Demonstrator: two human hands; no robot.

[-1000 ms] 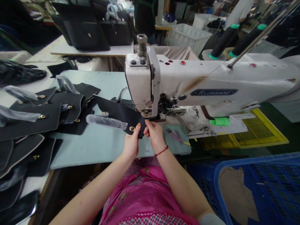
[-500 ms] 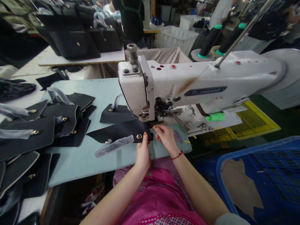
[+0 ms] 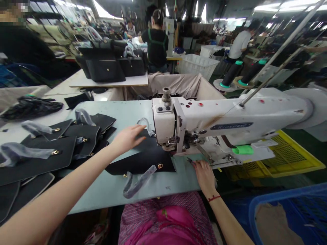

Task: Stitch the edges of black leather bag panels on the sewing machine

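My left hand (image 3: pixel 127 139) is open, its fingers stretched out above a black panel (image 3: pixel 148 145) at the sewing machine's (image 3: pixel 199 115) left end. On the pale green table top (image 3: pixel 176 185), my right hand (image 3: pixel 204 174) is closed around small thread snips (image 3: pixel 189 160), whose dark tips poke out past the fingers. Between the hands lies another black panel (image 3: pixel 143 162) with gold fittings and a plastic-wrapped handle (image 3: pixel 140 183). Neither hand touches this nearer panel. The machine head partly covers the farther panel's right end.
Several black panels with wrapped handles (image 3: pixel 38 149) are heaped on the left. Finished-looking black bags (image 3: pixel 104 68) stand on a board behind. Thread cones (image 3: pixel 231 74) rise behind the machine. A blue basket (image 3: pixel 252 207) and a yellow crate (image 3: pixel 301 153) are at right. Other people work farther back.
My left hand has let go of the nearer panel and reached forward and left. My right hand has moved right and down and taken hold of the snips. The head view has tilted up.
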